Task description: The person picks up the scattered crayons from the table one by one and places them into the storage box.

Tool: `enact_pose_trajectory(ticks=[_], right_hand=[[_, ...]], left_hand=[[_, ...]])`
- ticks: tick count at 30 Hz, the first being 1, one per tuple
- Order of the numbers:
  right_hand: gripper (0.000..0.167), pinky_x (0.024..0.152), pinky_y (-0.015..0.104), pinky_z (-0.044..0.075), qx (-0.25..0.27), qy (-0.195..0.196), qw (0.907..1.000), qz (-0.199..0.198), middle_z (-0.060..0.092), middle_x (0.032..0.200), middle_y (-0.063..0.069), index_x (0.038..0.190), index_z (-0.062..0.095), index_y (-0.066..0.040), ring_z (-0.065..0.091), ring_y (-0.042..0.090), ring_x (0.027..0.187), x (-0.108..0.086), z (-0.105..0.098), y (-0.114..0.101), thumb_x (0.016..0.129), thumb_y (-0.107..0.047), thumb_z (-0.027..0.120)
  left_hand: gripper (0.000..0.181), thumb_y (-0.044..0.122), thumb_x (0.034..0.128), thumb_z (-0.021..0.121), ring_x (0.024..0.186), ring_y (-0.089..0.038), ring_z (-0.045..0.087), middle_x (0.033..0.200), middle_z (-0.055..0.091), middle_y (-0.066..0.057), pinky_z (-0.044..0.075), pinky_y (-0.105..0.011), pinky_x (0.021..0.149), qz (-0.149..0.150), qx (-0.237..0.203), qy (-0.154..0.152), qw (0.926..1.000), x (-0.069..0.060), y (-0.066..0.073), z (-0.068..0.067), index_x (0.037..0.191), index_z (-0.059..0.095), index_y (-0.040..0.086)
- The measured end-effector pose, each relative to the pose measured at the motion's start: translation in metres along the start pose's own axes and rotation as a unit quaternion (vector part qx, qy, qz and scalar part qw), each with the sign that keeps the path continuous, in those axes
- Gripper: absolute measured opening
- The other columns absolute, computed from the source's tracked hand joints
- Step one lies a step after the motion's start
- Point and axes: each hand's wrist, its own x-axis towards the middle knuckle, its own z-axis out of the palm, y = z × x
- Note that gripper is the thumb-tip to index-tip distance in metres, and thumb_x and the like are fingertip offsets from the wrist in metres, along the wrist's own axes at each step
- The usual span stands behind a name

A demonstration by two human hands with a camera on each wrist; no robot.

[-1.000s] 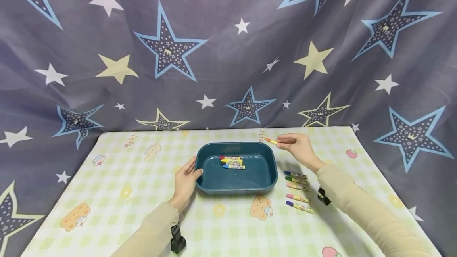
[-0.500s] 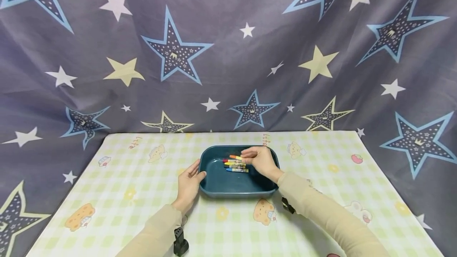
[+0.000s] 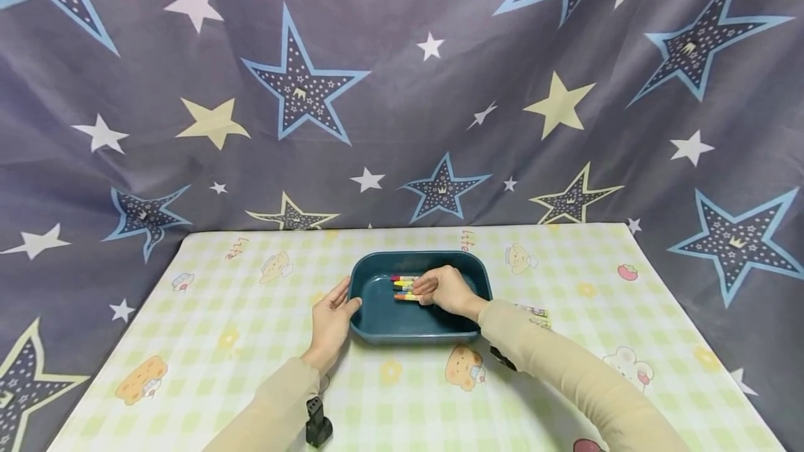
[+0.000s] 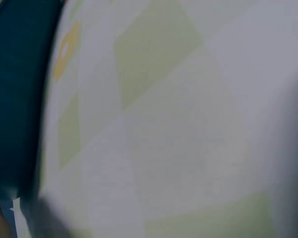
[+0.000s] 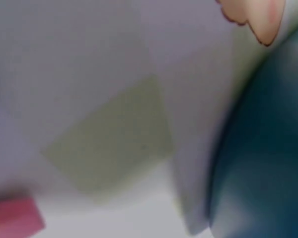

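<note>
A dark teal rectangular tray [image 3: 383,330] stands on the table in the head view. My left hand [image 3: 331,323] holds its left wall, thumb over the rim and fingers outside. Inside the tray my right hand [image 3: 447,291] pinches an orange-tipped crayon [image 3: 407,297] low over the floor; whether it touches the floor I cannot tell. Just behind it lie other crayons, a red one [image 3: 402,278] among them, partly hidden by the fingers. The left wrist view has the tray's side [image 4: 15,99] at its left edge; the right wrist view has its wall [image 5: 268,148] at right.
Right of the tray, crayons [image 3: 535,311] lie on the checked tablecloth [image 3: 220,298], mostly hidden by my right sleeve. A pink piece [image 5: 15,217], blurred, shows at lower left in the right wrist view. A star-patterned curtain [image 3: 389,124] hangs behind the table.
My right hand has carried the orange crayon from right of the tray leftward into it, then down to the front of the crayons there. The left hand keeps its hold on the tray.
</note>
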Motion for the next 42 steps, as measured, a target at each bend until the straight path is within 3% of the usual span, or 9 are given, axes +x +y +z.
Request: enact_pose_trajectory(ticks=[9,16,31,37,42], right_hand=[[0.028,0.067,0.025,0.058,-0.001,0.011,0.9999,0.001,0.071,0.087,0.013,0.095,0.070,0.000,0.068,0.020,0.078,-0.002,-0.002,0.001,0.069,0.009,0.071],[0.030,0.067,0.026,0.058,0.014,0.006,0.9999,-0.004,0.070,0.087,0.016,0.097,0.069,0.003,0.069,0.021,0.078,0.000,-0.001,0.002,0.068,0.011,0.071],[0.024,0.074,0.033,0.058,0.056,0.029,0.9980,0.001,0.070,0.096,0.011,0.104,0.070,-0.003,0.067,0.021,0.085,-0.002,-0.011,-0.007,0.082,-0.012,0.067],[0.031,0.083,0.041,0.055,0.087,0.035,0.9955,-0.010,0.069,0.101,0.013,0.111,0.066,-0.001,0.066,0.023,0.092,-0.006,-0.022,-0.012,0.083,-0.015,0.067],[0.041,0.086,0.034,0.055,0.091,0.028,0.9952,-0.025,0.065,0.109,0.019,0.116,0.062,0.002,0.066,0.019,0.095,-0.018,-0.045,-0.016,0.081,-0.017,0.069]], left_hand=[[0.050,0.006,0.0863,0.058,0.128,-0.024,0.042,0.138,0.046,-0.013,0.040,-0.026,0.102,-0.002,0.000,-0.010,1.0000,-0.001,0.002,0.002,0.135,0.046,0.009],[0.050,0.002,0.0843,0.059,0.125,-0.023,0.046,0.135,0.049,-0.014,0.043,-0.022,0.097,0.000,-0.001,0.005,1.0000,0.000,0.000,0.002,0.133,0.049,0.007],[0.050,0.004,0.0850,0.058,0.126,-0.023,0.045,0.136,0.048,-0.013,0.042,-0.025,0.100,-0.002,0.008,0.002,1.0000,0.000,0.000,0.003,0.134,0.047,0.008],[0.050,0.004,0.0851,0.058,0.127,-0.023,0.044,0.136,0.048,-0.012,0.041,-0.028,0.102,0.005,0.014,0.000,0.9999,0.002,0.001,0.002,0.134,0.047,0.008],[0.050,0.003,0.0849,0.058,0.128,-0.024,0.043,0.137,0.048,-0.012,0.040,-0.028,0.102,-0.003,0.016,0.004,0.9999,0.001,-0.001,0.000,0.134,0.047,0.008]])
